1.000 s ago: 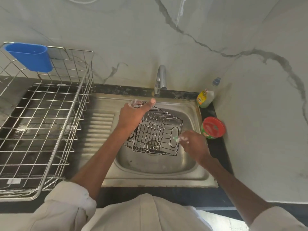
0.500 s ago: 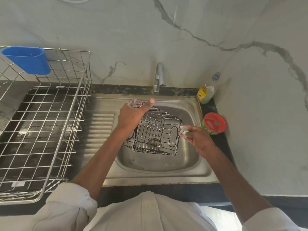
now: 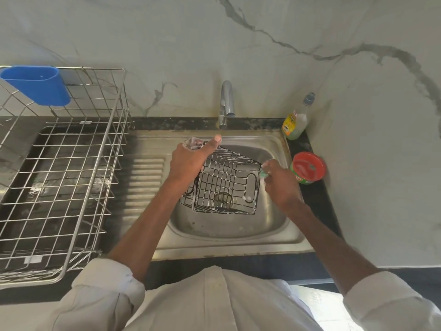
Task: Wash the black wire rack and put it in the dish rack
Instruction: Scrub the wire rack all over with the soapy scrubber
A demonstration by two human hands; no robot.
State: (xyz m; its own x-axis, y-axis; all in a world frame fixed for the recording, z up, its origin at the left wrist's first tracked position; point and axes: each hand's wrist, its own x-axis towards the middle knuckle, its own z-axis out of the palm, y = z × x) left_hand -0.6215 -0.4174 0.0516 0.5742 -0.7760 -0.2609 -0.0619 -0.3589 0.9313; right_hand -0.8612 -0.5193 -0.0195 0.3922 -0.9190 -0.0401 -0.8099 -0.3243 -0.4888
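The black wire rack [image 3: 226, 185] stands tilted over the steel sink [image 3: 229, 230], flecked with white suds. My left hand [image 3: 191, 161] grips its upper left edge, thumb stretched along the top. My right hand [image 3: 280, 185] holds a small green scrubber [image 3: 263, 174] against the rack's right side. The steel dish rack [image 3: 62, 177] sits on the counter to the left, with nothing but a blue plastic holder [image 3: 38, 86] hooked on its back corner.
The tap [image 3: 226, 101] rises behind the sink, with no water running. A dish-soap bottle [image 3: 296, 120] and a red-lidded green tub [image 3: 307, 168] stand on the dark counter at the right. The marble wall closes in on the right side.
My right hand with the scrubber has moved up along the rack's right side, from its lower corner to near the upper corner. My left hand keeps its grip.
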